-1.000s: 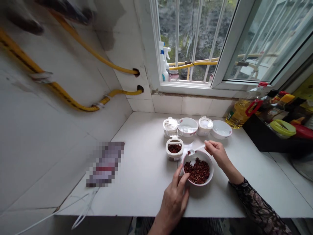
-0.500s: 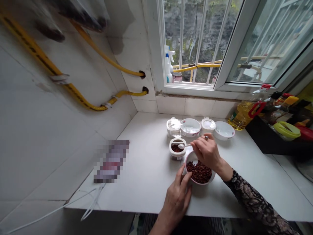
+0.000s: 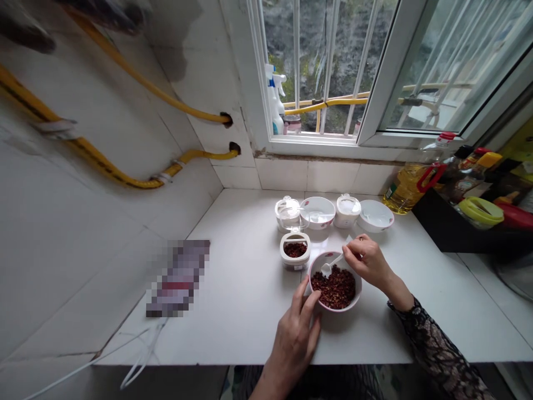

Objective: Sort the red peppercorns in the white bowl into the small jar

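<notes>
Counter (image 3: 237,311) has free room left of bowl (image 3: 320,263); front edge near. Bowl holds dark-red granules (image 3: 337,290). Left hand (image 3: 295,330) half-open, touching rim; right hand (image 3: 367,260) pinches white spoon (image 3: 327,270) inside bowl. Jar (image 3: 290,263) beside: similar granules.

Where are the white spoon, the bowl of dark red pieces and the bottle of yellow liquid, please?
White spoon (image 3: 326,270): head view, on its scoop end.
Bowl of dark red pieces (image 3: 319,264): head view, on its inner wall.
Bottle of yellow liquid (image 3: 403,191): head view, on its body.

Black lace right sleeve (image 3: 437,340) with a see-through floral pattern
</notes>
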